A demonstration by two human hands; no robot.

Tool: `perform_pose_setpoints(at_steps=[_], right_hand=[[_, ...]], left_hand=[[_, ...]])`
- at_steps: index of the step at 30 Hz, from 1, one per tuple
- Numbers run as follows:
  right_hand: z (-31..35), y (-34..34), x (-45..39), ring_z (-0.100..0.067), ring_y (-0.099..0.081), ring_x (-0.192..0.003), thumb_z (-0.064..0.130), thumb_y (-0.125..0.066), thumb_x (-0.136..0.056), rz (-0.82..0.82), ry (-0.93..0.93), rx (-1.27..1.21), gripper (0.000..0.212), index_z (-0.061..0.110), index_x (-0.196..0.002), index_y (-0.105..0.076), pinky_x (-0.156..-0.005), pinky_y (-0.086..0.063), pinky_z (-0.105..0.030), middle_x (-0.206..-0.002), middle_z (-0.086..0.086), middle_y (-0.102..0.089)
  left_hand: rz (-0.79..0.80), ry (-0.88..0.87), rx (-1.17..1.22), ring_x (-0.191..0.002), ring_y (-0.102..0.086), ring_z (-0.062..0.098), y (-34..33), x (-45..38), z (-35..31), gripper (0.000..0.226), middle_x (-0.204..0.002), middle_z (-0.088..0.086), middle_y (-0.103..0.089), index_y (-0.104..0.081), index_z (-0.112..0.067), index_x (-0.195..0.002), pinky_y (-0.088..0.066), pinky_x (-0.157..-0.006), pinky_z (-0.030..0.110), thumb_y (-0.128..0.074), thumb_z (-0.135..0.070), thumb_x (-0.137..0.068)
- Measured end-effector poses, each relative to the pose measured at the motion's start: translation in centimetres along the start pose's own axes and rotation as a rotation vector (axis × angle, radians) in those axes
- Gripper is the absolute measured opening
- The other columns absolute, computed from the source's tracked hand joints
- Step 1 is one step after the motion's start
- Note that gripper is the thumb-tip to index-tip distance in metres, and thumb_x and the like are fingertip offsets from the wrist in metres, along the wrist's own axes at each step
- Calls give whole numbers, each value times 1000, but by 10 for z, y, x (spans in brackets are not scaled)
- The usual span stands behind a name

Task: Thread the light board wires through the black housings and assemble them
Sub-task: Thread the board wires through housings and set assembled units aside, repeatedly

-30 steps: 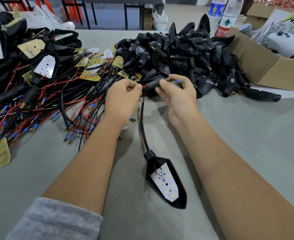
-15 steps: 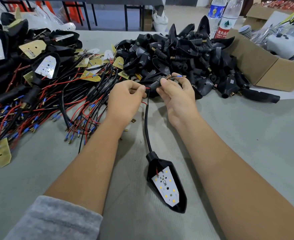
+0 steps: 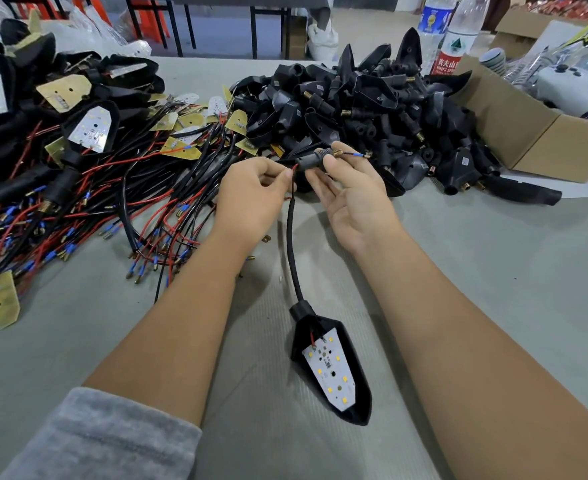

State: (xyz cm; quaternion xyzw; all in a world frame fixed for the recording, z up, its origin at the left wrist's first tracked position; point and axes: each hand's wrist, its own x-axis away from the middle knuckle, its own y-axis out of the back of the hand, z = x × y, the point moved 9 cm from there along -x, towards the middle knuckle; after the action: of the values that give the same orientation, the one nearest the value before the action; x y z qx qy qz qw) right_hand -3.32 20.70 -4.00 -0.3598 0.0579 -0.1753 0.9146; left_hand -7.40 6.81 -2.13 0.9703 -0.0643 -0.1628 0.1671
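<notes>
Two plastic bottles stand behind an open cardboard box.

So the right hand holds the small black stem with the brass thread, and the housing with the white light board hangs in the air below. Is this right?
One detail is wrong: the housing lies flat on the table, as the head view shows. The right hand does hold the black stem.

Right hand rolled palm-up since a second ago, lower fingers opened out; thumb and forefinger keep pinch on small black stem housing. Blue-sleeved wire tip with brass terminal now pokes further out past threaded brass end. Left hand shifted slightly, pinching red wire at housing's rear. Sheathed black cable hangs straighter down to assembled light head, which slid a little rightward on table.
</notes>
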Motion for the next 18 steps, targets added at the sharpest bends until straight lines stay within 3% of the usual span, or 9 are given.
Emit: perform_pose_setpoints(at_steps=[4,11,14,18], right_hand=[[4,4,1,-27,-60,-96,-9,-51,-94,-37,40,97,23,5,-113,-54,-83,-58,-30,-95,-12,-59],[5,2,1,-19,-63,-91,-11,-54,-92,-21,43,167,20,6,-101,-60,-88,-55,-29,-92,-8,-62],[0,3,1,-18,-64,-83,-5,-57,-93,-29,-12,90,11,5,-91,-61,-79,-58,-23,-88,-10,-64],[0,-1,1,-11,-61,-69,-1,-57,-95,-24,40,139,14,2,-83,-62,-73,-55,-19,-75,-5,-64]], left_hand=[[-38,24,121,-66,-63,-2,5,-1,1,18,-74,-10,-70,-66,-27,-80,-50,-65,14,-62,-18,-95],[40,42,199,-65,-64,7,0,1,2,17,-72,-1,-70,-69,-17,-77,-55,-66,19,-65,-9,-91],[46,45,193,-63,-63,5,-1,0,3,18,-72,0,-70,-69,-18,-77,-54,-65,19,-65,-8,-92],[69,17,189,-62,-62,5,-4,2,0,18,-74,5,-71,-70,-14,-77,-51,-63,18,-64,-7,-92]])
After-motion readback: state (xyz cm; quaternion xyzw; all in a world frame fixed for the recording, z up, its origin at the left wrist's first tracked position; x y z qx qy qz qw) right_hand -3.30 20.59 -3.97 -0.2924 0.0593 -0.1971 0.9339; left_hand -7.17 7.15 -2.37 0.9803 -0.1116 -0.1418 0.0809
